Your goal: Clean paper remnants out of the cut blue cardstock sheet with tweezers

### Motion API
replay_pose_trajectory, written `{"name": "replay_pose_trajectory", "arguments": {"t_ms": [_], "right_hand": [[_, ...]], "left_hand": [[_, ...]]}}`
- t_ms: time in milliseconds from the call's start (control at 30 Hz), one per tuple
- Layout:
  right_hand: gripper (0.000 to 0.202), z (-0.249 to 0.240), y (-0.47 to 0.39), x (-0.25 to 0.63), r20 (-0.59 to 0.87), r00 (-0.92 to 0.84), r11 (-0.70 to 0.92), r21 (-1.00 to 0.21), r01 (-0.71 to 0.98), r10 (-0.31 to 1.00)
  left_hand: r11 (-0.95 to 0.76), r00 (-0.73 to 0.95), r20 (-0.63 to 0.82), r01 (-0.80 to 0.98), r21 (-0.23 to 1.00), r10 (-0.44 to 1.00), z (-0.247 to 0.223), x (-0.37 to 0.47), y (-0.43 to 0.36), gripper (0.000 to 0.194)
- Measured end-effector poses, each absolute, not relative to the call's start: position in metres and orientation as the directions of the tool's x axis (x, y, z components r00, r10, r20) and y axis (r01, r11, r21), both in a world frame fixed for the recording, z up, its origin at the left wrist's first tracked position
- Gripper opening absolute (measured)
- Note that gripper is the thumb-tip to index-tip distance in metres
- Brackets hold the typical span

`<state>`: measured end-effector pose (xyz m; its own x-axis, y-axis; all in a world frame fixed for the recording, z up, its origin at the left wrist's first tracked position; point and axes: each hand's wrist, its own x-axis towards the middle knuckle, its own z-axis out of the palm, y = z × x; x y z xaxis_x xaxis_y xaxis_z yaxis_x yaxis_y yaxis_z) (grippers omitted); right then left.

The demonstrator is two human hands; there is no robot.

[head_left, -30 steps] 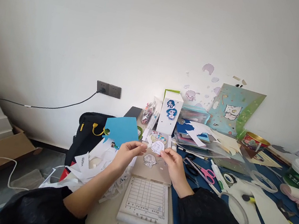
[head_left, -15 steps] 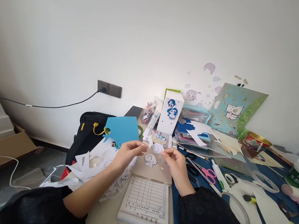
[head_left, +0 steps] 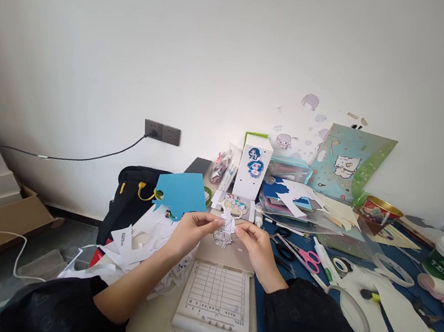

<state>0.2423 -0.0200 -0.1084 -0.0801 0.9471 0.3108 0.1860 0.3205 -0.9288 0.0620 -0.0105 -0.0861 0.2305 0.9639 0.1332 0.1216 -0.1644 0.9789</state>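
Observation:
Between my two hands is a small white paper cutout with a line drawing (head_left: 228,222). My left hand (head_left: 193,232) pinches its left edge between thumb and fingertips. On the right side my right hand (head_left: 256,247) pinches the same cutout. Just below it, another drawn figure cutout (head_left: 222,239) lies on the brown-grey board (head_left: 226,258) and is partly covered. A colourful cutout (head_left: 236,205) sits on the board's far part. Nearer to me is a pad with a printed table (head_left: 218,298).
White paper scraps (head_left: 134,248) and a blue sheet (head_left: 182,194) lie left. Pink-handled scissors (head_left: 308,259), a glue tube (head_left: 326,261) and several papers are on the blue surface at right. A white box (head_left: 251,177) stands behind.
Both hands have shifted slightly, with the cutout between them moved a little left and turned. It now overlaps the drawn figure below in my view.

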Motion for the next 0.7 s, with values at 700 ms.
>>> {"name": "replay_pose_trajectory", "arguments": {"t_ms": [700], "right_hand": [[0.019, -0.114, -0.009, 0.258, 0.236, 0.059, 0.211, -0.935, 0.286, 0.97]], "left_hand": [[-0.12, 0.164, 0.032, 0.562, 0.818, 0.986, -0.085, 0.05, -0.005, 0.026]]}}
